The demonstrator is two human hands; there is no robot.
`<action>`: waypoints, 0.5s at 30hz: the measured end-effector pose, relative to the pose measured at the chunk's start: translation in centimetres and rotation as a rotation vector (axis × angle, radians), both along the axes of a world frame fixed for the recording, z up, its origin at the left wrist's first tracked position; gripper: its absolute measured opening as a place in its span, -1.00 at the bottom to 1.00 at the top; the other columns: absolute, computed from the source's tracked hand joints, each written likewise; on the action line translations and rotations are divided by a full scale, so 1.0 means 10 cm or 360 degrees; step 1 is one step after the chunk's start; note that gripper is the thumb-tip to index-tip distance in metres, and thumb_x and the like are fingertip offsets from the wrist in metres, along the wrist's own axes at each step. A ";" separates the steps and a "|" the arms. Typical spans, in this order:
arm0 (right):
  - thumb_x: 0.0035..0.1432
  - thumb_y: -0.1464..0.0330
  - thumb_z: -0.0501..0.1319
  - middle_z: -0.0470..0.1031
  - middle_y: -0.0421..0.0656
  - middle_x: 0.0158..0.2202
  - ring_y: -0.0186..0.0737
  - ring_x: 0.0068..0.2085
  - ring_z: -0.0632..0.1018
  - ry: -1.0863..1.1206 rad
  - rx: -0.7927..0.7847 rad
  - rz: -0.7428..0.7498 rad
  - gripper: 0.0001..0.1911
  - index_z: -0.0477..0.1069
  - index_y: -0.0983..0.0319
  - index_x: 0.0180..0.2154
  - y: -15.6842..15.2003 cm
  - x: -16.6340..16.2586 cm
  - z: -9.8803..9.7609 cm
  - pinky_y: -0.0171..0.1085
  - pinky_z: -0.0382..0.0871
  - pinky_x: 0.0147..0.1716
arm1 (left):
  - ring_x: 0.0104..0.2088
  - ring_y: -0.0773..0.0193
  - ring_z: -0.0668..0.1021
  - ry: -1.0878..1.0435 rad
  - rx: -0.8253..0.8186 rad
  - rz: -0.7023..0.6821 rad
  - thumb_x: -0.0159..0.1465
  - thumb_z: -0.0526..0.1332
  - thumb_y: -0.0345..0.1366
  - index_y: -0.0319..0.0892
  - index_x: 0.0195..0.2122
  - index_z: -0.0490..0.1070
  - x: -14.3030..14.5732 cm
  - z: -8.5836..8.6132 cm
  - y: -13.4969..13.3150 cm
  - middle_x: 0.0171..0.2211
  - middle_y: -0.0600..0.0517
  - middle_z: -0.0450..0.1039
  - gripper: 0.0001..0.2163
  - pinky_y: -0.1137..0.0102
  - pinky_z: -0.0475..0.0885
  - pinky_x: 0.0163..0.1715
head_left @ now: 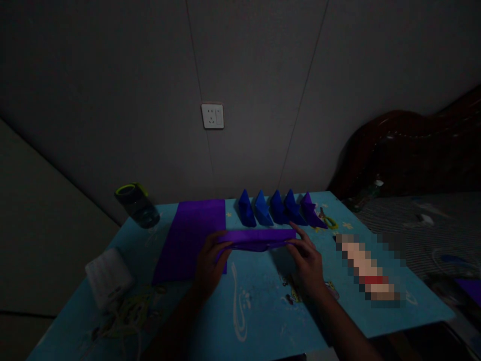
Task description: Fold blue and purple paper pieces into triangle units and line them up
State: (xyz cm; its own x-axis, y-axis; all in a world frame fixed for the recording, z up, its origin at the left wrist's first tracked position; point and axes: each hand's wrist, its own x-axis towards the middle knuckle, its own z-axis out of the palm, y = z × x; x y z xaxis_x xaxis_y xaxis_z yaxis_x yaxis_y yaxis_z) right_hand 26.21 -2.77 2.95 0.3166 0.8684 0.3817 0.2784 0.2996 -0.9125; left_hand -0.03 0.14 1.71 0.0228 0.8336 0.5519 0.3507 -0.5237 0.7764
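A folded strip of purple paper (259, 235) is held up level above the table, long side across my view. My left hand (211, 260) pinches its left end, thumb below and fingers behind. At the right end my right hand (307, 258) grips it between thumb and fingers, one finger raised along the far edge. Under and left of my left hand lies a flat purple sheet (188, 230). Beyond the strip stand several folded paper boats, among them a light blue boat (263, 208) and, rightmost, a purple boat (311, 210).
Scissors (329, 220) with yellow-green handles lie beside the purple boat. A dark water bottle (138, 205) stands at the back left, and a white box-like object (108, 278) with a cord at the left edge. A blurred-out object (368, 271) rests on the right. The wall has a socket (213, 116).
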 end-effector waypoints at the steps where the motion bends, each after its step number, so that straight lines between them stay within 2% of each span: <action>1: 0.08 0.26 0.31 0.46 -0.03 0.10 0.07 0.07 0.45 0.0028 -0.0028 -0.0003 -0.88 0.58 0.16 -0.40 0.00 0.00 0.00 -0.02 0.28 0.03 | 0.04 0.11 0.50 -0.0026 -0.0055 0.0016 0.24 0.23 -0.27 -0.03 -0.20 0.58 0.01 0.01 -0.01 0.03 -0.04 0.46 -0.83 0.21 0.43 0.06; 3: 0.03 0.26 0.33 0.58 -0.04 -0.09 0.05 -0.04 0.51 0.0074 -0.0099 -0.0027 -0.89 0.60 0.14 -0.43 0.01 -0.01 0.01 -0.03 0.33 -0.03 | 0.11 0.09 0.46 -0.0095 -0.0176 0.0053 0.25 0.22 -0.24 -0.01 -0.15 0.58 0.03 0.01 -0.01 0.12 -0.02 0.40 -0.80 0.19 0.38 0.12; 6: -0.03 0.25 0.36 0.61 -0.08 -0.29 0.01 -0.17 0.54 0.0120 -0.0183 -0.0065 -0.88 0.63 0.12 -0.41 0.02 -0.03 0.00 -0.06 0.37 -0.11 | 0.13 0.08 0.45 -0.0191 -0.0351 0.0113 0.24 0.23 -0.20 -0.01 -0.12 0.58 0.05 -0.01 0.02 0.13 0.00 0.41 -0.78 0.18 0.34 0.16; 10: -0.02 0.24 0.37 0.61 -0.11 -0.29 -0.05 -0.20 0.54 0.0161 -0.0223 -0.0054 -0.84 0.64 0.13 -0.35 0.04 -0.04 -0.04 -0.09 0.38 -0.12 | 0.03 0.09 0.54 -0.0290 -0.0563 0.0092 0.19 0.28 -0.16 -0.04 -0.10 0.57 0.06 -0.09 0.07 -0.03 -0.01 0.56 -0.74 0.15 0.37 0.14; 15: 0.00 0.24 0.36 0.62 -0.12 -0.25 -0.09 -0.19 0.55 0.0232 -0.0273 -0.0028 -0.81 0.62 0.14 -0.30 0.05 -0.05 -0.04 -0.13 0.37 -0.11 | -0.01 0.10 0.58 -0.0543 -0.0737 0.0043 0.15 0.31 -0.16 -0.10 -0.03 0.52 0.10 -0.09 0.06 -0.03 -0.03 0.58 -0.65 0.17 0.45 0.07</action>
State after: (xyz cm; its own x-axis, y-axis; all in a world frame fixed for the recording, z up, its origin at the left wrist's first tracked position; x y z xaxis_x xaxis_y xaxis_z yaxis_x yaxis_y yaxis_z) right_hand 25.69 -2.24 2.51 0.3730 0.9107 0.1777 0.1435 0.1326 -0.9807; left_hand 1.00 0.78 0.78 -0.1169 0.9880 0.1014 0.0488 -0.0962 0.9942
